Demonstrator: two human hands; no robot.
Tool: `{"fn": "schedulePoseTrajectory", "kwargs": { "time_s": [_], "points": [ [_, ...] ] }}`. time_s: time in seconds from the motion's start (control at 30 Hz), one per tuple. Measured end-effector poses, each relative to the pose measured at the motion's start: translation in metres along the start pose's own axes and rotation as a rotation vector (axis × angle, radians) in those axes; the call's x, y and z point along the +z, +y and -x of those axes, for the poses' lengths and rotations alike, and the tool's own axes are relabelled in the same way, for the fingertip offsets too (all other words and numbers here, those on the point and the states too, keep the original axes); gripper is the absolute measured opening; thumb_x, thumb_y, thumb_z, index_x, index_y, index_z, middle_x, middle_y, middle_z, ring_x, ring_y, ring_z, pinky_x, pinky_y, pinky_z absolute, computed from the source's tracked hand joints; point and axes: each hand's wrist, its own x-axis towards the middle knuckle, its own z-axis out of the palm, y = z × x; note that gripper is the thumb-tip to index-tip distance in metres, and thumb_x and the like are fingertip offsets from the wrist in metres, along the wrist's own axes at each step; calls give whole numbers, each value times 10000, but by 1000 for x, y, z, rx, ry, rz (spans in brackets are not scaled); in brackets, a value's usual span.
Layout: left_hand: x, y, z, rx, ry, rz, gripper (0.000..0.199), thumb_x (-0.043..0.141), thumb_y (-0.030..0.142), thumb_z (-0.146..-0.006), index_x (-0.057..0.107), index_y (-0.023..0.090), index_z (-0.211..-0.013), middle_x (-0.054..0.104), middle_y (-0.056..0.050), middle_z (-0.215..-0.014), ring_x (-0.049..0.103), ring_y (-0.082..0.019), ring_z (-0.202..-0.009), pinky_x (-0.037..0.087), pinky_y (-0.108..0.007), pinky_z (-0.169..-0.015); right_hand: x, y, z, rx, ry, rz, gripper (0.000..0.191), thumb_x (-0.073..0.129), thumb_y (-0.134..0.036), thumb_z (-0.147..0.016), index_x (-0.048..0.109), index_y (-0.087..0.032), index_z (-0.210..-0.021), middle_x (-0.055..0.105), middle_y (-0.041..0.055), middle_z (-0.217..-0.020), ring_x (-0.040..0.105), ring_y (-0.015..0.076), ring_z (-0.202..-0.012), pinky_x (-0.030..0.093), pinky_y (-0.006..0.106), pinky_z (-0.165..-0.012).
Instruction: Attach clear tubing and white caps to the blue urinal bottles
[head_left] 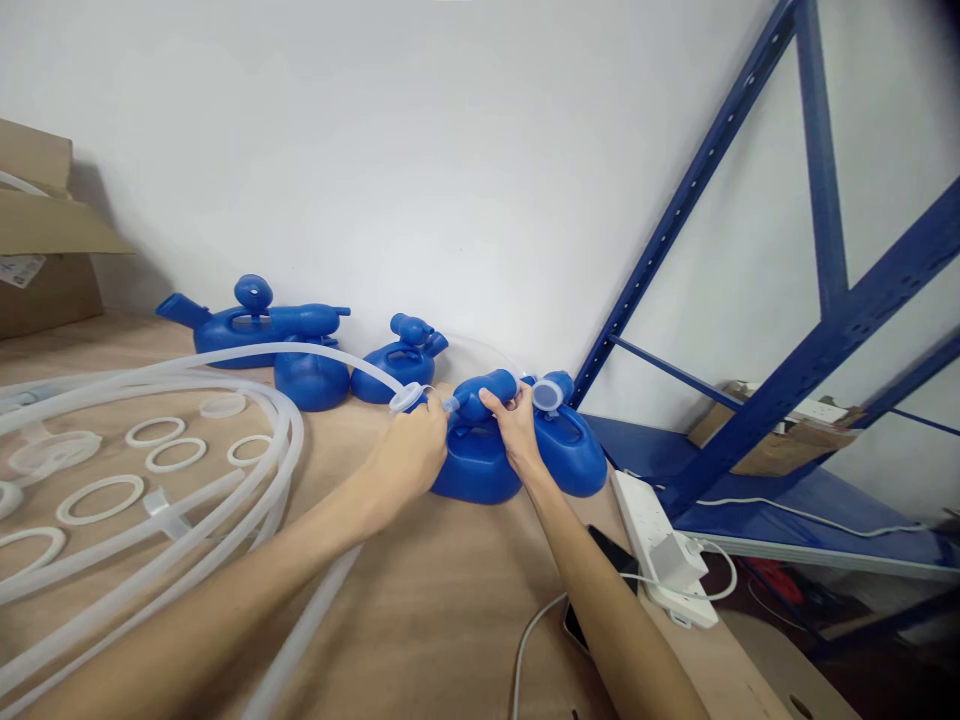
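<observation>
A blue plastic urinal bottle (480, 470) stands upright on the wooden table between my hands. My left hand (420, 440) is closed at its left side, around what looks like the bottle's neck, just below a white cap (407, 397). A small translucent connector (451, 405) shows beside those fingers. Above the bottle, my right hand (516, 412) grips a blue funnel-shaped adapter (484, 393), thumb on the front and fingers partly hidden behind. Close to its right is a second blue bottle (577, 455), its neck closed with a white cap (548, 394).
More blue bottles (311, 380) with adapters line the wall. Coiled translucent tubing (289, 430) and white rings (176, 455) cover the table's left. A cardboard box (49, 290) stands behind. At right are a phone (611, 550), a power strip (645, 520) and blue shelving (697, 190).
</observation>
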Motion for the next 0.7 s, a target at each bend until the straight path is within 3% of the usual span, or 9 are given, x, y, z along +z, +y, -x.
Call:
{"fn": "schedulePoseTrajectory", "kwargs": {
  "time_s": [0.17, 0.4, 0.57, 0.7],
  "points": [
    [9, -15, -12, 39, -4, 95, 365, 261, 295, -1105, 574, 108, -1087, 656, -135, -867, 607, -273, -725, 356, -369, -627, 2, -6, 2, 32, 17, -32, 688, 931, -439, -654, 444, -277, -1111, 653, 6, -1090, 697, 224, -1036, 605, 402, -937],
    [22, -22, -20, 56, 125, 485, 314, 316, 362, -1059, 420, 248, -785, 538, -42, -752, 512, -236, -697, 388, -384, -696, 1, -12, 4, -1, -3, 30, 717, 931, -467, -634, 438, -283, -1122, 628, 28, -1107, 686, 237, -1011, 609, 415, -916],
    [27, -16, -19, 8, 97, 809, 365, 358, 387, -1028, 427, 241, -701, 516, -20, -693, 488, -216, -691, 393, -386, -715, -3, -22, 3, -65, -74, 49, 789, 938, -453, -620, 410, -290, -1183, 606, 49, -1200, 681, 245, -1070, 603, 412, -956],
    [33, -13, -18, -40, 51, 924, 405, 321, 478, -1037, 439, 239, -732, 449, 21, -607, 460, -179, -581, 391, -334, -602, -4, -23, 3, -63, -83, 37, 806, 916, -472, -649, 412, -285, -1249, 602, 59, -1236, 672, 244, -1104, 582, 409, -995]
  ]
}}
